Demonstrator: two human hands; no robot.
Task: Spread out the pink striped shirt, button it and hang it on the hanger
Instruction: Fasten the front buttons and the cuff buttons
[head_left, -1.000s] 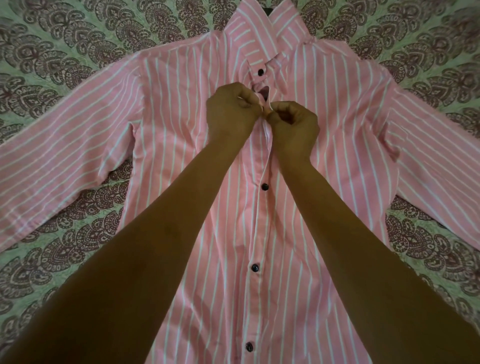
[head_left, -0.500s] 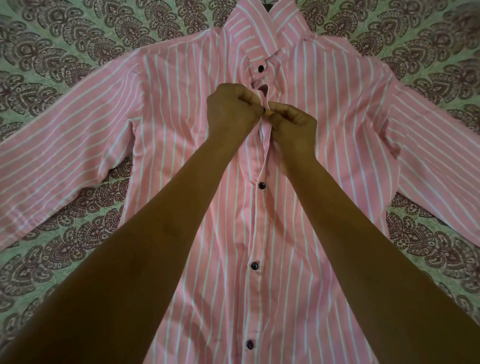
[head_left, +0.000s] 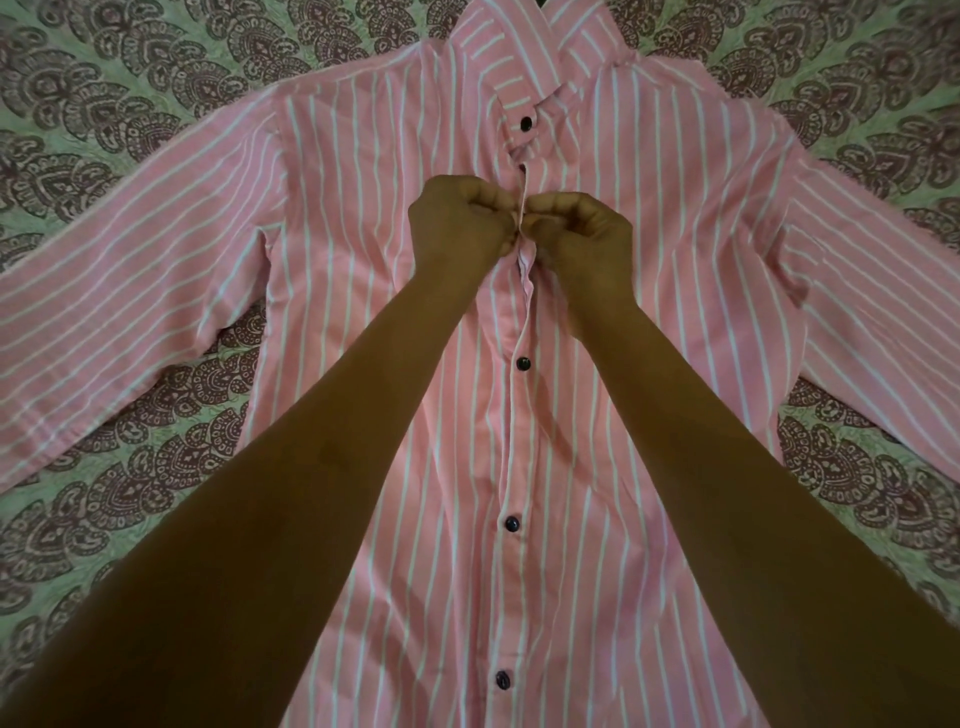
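Patterned bedspread (head_left: 130, 78), pale green with dark paisley motifs, forms the working surface and fills the view on every side. The pink striped shirt (head_left: 363, 234) lies flat on it, front up, with the collar (head_left: 519, 47) at the far edge of the view and the lower body running out of frame at the bottom. The sleeve on the left (head_left: 104, 312) and the sleeve on the right (head_left: 883, 291) are spread outward, both resting on the bedspread.

4 dark buttons show along the front placket (head_left: 514, 441): the top button (head_left: 526, 123) just below the collar, and 3 lower buttons (head_left: 523, 364) (head_left: 512, 524) (head_left: 502, 679) nearer the viewer. All 4 appear fastened.

The left hand (head_left: 460, 223) and the right hand (head_left: 587, 239) meet on the placket at the upper chest, between the top button and the first of the 3 lower buttons. The fingers of both hands are curled, and each hand pinches an edge of the shirt front; the fingertips of the 2 hands touch across the opening. Just above the hands the placket edge stands up slightly from the cloth. Any button beneath the fingers is hidden, so whether it has passed through its hole cannot be told.

2 bare forearms reach in from the lower corners, crossing over the shirt body.
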